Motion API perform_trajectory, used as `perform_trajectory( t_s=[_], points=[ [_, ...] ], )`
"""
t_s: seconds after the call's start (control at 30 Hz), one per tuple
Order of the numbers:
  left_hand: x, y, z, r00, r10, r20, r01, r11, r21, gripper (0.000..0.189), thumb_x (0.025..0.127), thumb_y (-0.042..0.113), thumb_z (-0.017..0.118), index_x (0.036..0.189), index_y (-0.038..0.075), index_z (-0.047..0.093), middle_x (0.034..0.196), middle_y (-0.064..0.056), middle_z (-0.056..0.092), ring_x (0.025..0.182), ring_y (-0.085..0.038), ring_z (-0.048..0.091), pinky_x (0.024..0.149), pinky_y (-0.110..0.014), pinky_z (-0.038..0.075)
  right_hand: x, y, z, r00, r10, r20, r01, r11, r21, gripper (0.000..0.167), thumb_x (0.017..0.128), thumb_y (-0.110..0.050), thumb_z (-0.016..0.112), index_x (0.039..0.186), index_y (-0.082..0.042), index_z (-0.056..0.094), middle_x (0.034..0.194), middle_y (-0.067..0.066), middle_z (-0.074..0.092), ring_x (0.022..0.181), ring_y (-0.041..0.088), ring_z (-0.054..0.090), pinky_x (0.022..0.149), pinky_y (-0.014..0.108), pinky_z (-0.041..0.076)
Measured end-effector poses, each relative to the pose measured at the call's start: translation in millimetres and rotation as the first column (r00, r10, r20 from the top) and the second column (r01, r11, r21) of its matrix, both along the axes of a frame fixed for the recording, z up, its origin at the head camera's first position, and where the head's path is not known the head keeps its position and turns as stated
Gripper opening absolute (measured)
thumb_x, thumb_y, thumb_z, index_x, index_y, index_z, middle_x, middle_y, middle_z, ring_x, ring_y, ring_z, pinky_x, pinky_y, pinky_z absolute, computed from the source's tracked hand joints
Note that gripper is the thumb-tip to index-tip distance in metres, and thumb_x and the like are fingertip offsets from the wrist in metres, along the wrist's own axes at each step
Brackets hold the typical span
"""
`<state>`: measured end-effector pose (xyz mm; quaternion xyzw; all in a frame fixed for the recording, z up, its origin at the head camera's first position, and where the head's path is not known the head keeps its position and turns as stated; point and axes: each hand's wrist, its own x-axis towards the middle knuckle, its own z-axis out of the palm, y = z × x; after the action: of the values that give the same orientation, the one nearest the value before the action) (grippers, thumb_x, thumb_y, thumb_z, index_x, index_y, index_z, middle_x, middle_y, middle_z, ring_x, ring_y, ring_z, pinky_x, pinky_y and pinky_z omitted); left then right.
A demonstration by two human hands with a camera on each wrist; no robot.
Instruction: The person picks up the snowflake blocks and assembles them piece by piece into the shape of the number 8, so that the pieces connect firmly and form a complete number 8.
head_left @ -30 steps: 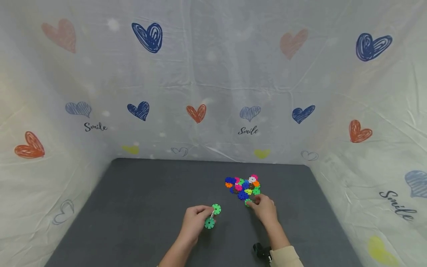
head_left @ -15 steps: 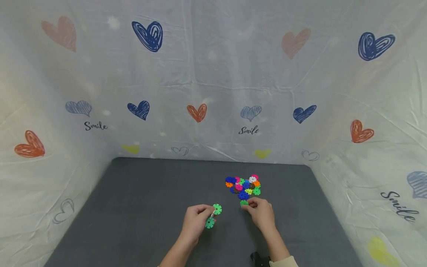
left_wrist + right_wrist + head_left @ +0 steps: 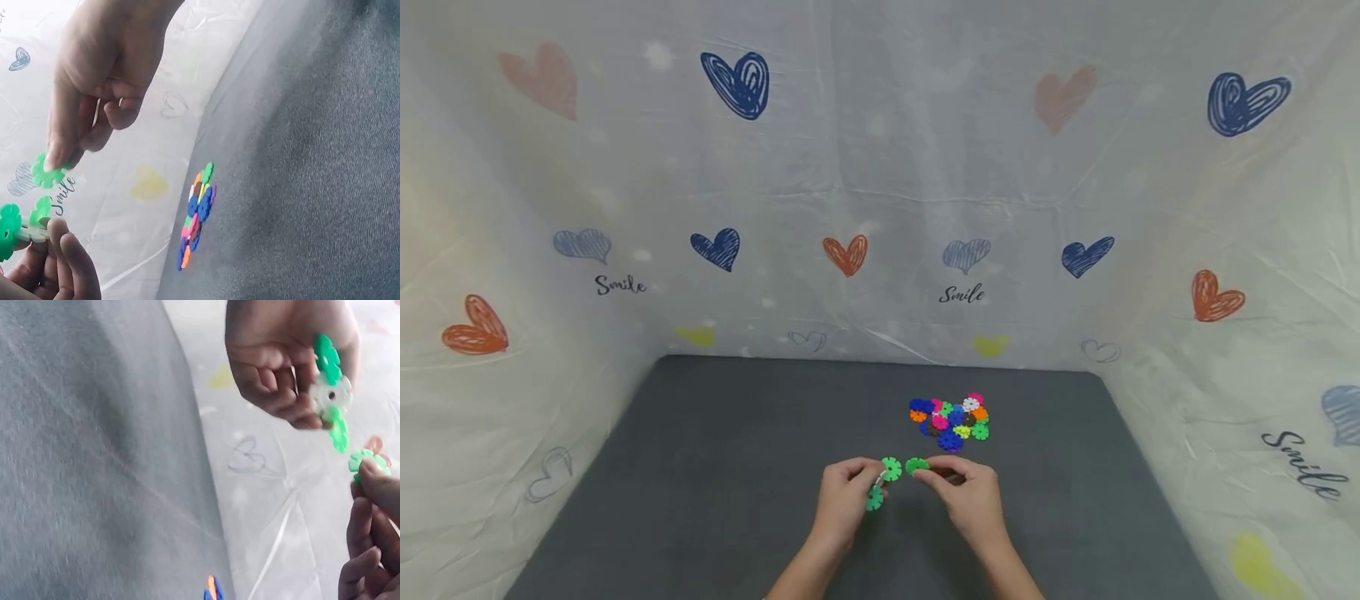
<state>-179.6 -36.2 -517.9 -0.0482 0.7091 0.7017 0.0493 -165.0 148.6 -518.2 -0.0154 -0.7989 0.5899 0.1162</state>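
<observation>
Joined discs (image 3: 891,469): gripped in left hand (image 3: 842,498), above worktop (image 3: 715,467). Green disc (image 3: 916,466): pinched in right hand (image 3: 976,500), just beside. Disc cluster (image 3: 956,419): toward worktop's far edge. Discs probably light, stiff, smooth; best held by rims, slots clear.

The green discs (image 3: 894,467) and the white disc (image 3: 342,395) seem of smooth plastic, the table cover (image 3: 737,467) of matt, rough cloth, and the hanging sheet (image 3: 895,158) slightly glossy.
</observation>
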Motion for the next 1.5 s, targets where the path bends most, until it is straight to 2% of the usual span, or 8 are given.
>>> perform_trajectory(
  t_s=[0.17, 0.33, 0.6, 0.83, 1.0, 1.2, 1.33, 1.5],
  points=[
    [0.0, 0.4, 2.6, 0.999, -0.039, 0.02, 0.038, 0.997, 0.063, 0.023, 0.094, 0.014, 0.065, 0.089, -0.006, 0.074, 0.071, -0.003, 0.067, 0.06, -0.016, 0.064, 0.056, -0.025, 0.052, 1.4, -6, 3.8, 1.0, 0.021, -0.015, -0.021, 1.0, -0.018, 0.009, 0.078, -0.015, 0.086, 0.084, -0.019, 0.081, 0.082, -0.002, 0.077, 0.064, 0.015, 0.066, 0.056, 0.024, 0.051],
    [-0.2, -1.8, 1.6, 0.996, -0.083, 0.043, 0.075, 0.984, 0.162, 0.025, 0.094, 0.013, 0.063, 0.093, -0.01, 0.073, 0.071, -0.002, 0.067, 0.058, -0.012, 0.063, 0.061, -0.027, 0.056, -0.9, -9, 3.0, 1.0, 0.018, 0.021, -0.017, 0.999, -0.048, 0.011, 0.079, -0.005, 0.084, 0.084, -0.015, 0.081, 0.081, 0.002, 0.077, 0.065, 0.013, 0.067, 0.058, 0.028, 0.054],
    [-0.8, -3.0, 1.0, 0.986, -0.126, 0.109, 0.095, 0.962, 0.256, 0.029, 0.096, 0.014, 0.062, 0.101, -0.013, 0.071, 0.073, -0.003, 0.069, 0.058, -0.009, 0.063, 0.061, -0.025, 0.057, -4.0, -6, -5.5, 0.998, 0.064, -0.013, -0.066, 0.989, -0.131, 0.008, 0.08, -0.016, 0.085, 0.087, -0.016, 0.082, 0.085, 0.003, 0.078, 0.069, 0.017, 0.071, 0.06, 0.03, 0.056],
    [-1.1, -1.9, 6.2, 0.99, -0.103, 0.094, 0.083, 0.977, 0.195, 0.026, 0.093, 0.012, 0.063, 0.095, -0.012, 0.073, 0.068, -0.002, 0.068, 0.057, -0.008, 0.063, 0.06, -0.026, 0.057, -3.4, -4, -9.8, 0.987, 0.133, -0.095, -0.143, 0.984, -0.11, 0.006, 0.081, -0.018, 0.084, 0.087, -0.018, 0.082, 0.084, 0.001, 0.077, 0.074, 0.014, 0.07, 0.066, 0.027, 0.058],
    [-2.3, -2.5, 8.1, 0.994, -0.088, 0.069, 0.078, 0.988, 0.135, 0.025, 0.092, 0.012, 0.065, 0.091, -0.01, 0.075, 0.066, -0.001, 0.067, 0.056, -0.009, 0.062, 0.06, -0.026, 0.055, -6.8, -4, -7.7, 0.976, 0.152, -0.153, -0.161, 0.986, -0.043, 0.005, 0.081, -0.02, 0.085, 0.084, -0.017, 0.082, 0.081, -0.001, 0.076, 0.068, 0.01, 0.065, 0.059, 0.026, 0.054],
    [-1.6, -3.2, 7.3, 0.99, -0.103, 0.1, 0.086, 0.983, 0.163, 0.027, 0.094, 0.012, 0.063, 0.094, -0.012, 0.075, 0.066, 0.0, 0.068, 0.056, -0.007, 0.062, 0.059, -0.024, 0.055, -8.1, -5, -14.7, 0.944, 0.198, -0.264, -0.216, 0.976, -0.041, 0.006, 0.08, -0.004, 0.083, 0.084, -0.006, 0.081, 0.08, 0.01, 0.075, 0.07, 0.01, 0.067, 0.061, 0.026, 0.057],
    [0.9, -1.6, 5.1, 0.987, -0.106, 0.119, 0.083, 0.98, 0.182, 0.028, 0.095, 0.014, 0.063, 0.098, -0.012, 0.075, 0.069, -0.001, 0.07, 0.056, -0.007, 0.062, 0.059, -0.022, 0.054, -6.0, -8, -17.5, 0.932, 0.198, -0.303, -0.211, 0.977, -0.013, 0.01, 0.077, 0.006, 0.081, 0.084, -0.002, 0.079, 0.079, 0.013, 0.074, 0.067, 0.009, 0.065, 0.057, 0.027, 0.056],
    [2.8, 1.4, 0.4, 0.996, -0.039, 0.083, 0.029, 0.991, 0.127, 0.028, 0.096, 0.017, 0.064, 0.1, -0.009, 0.075, 0.073, -0.005, 0.071, 0.06, -0.011, 0.066, 0.062, -0.029, 0.058, 0.3, -11, -0.8, 0.944, 0.167, -0.284, -0.142, 0.984, 0.106, 0.015, 0.078, 0.002, 0.082, 0.092, -0.004, 0.079, 0.078, 0.006, 0.072, 0.062, 0.008, 0.059, 0.053, 0.026, 0.051]
  ],
)
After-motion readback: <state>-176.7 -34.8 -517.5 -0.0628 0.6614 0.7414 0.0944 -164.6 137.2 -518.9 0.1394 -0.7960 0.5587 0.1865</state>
